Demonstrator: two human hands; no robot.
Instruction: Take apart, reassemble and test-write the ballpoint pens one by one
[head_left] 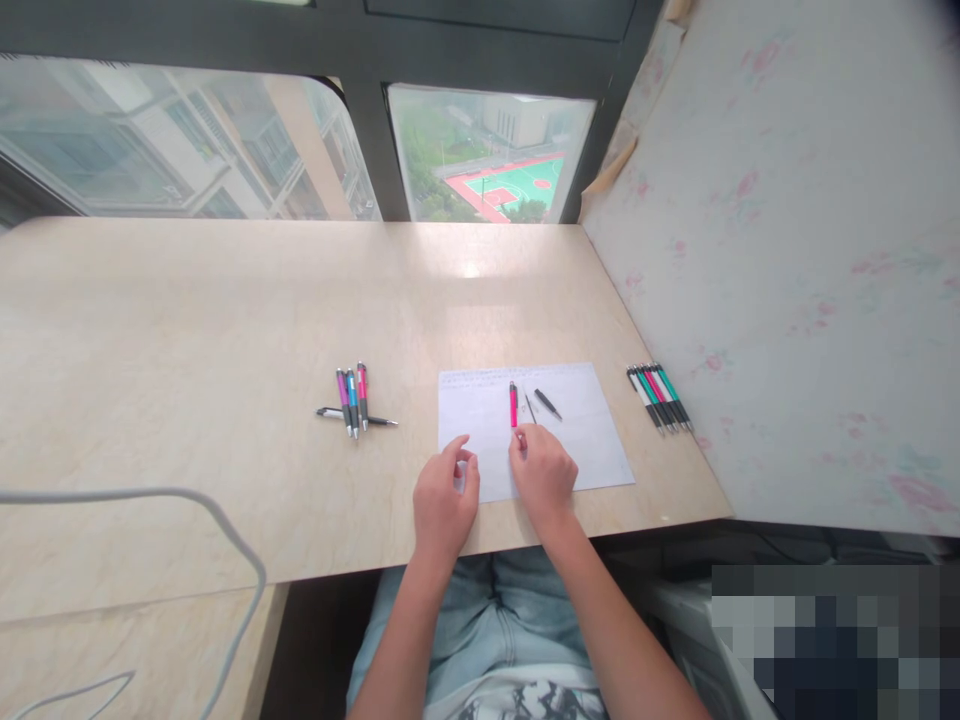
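Note:
A white sheet of paper (600, 450) lies on the desk with rows of faint writing along its top. On it rests a pink pen barrel (514, 404) with a dark clip, its lower end close to the fingertips of my right hand (546, 478). That hand is closed in a pinch; what is between the fingers is hidden. Beside the barrel are a thin refill (530, 408) and a black pen grip section (548, 404), with tiny parts too small to name. My left hand (448, 495) hovers at the sheet's lower left edge, fingers curved and apart, holding nothing.
At left, purple, blue and pink pens (352, 402) lie across a white-and-black pen (384, 421). Several white, green and pink pens (658, 397) form a row by the right wall panel (795, 300). A grey cable (225, 525) loops over the desk (225, 320) at lower left.

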